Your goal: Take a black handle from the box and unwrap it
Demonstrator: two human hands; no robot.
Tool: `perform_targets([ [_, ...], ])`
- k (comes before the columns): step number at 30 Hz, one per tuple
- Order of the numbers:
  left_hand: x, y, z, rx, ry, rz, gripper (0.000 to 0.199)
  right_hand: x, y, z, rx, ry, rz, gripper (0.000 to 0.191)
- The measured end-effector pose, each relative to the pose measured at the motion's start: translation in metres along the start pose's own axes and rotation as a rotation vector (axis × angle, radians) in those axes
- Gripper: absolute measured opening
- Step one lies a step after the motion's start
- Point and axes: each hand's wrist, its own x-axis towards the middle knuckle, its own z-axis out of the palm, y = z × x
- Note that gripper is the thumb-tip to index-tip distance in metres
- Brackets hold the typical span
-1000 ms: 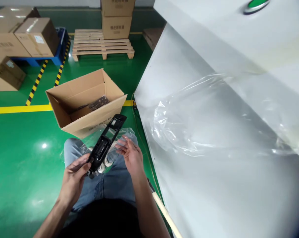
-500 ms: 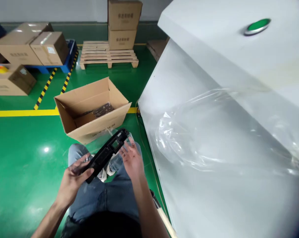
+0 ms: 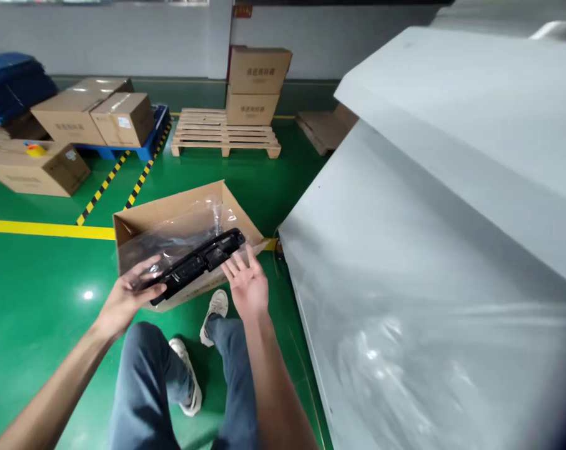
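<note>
A long black plastic part with recessed openings is held above an uncapped cardboard box. My left hand grips its lower left end, thumb on top, with clear plastic film bunched by the fingers. Near the upper right end, my right hand has its palm up and fingers spread. The fingertips are at the part's edge; whether they touch it I cannot tell. A clear plastic bag spreads around and behind the part, over the box's mouth, and hides most of the box's contents.
At right stands a large pale cabinet, clear plastic film lying on it. A wooden pallet with two stacked cartons is at the back. More cartons stand at left. My shoes are on the green floor below the box.
Both hands have moved forward with the black part, from above my lap to over the box. The clear bag now spreads over the box's opening. My legs have shifted into a step.
</note>
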Motion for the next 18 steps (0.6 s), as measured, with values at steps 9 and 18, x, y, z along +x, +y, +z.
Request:
perform_targets([
  [9,0.194,-0.081,-0.009,0.017,0.179,-0.204,0.090,0.011,0.099,-0.067,-0.486,0.214,0.242,0.053],
  [18,0.309,-0.206,-0.028,0.293,0.522,-0.503,0.019,-0.004,0.116,-0.047,-0.865,-0.137,0.431,0.047],
])
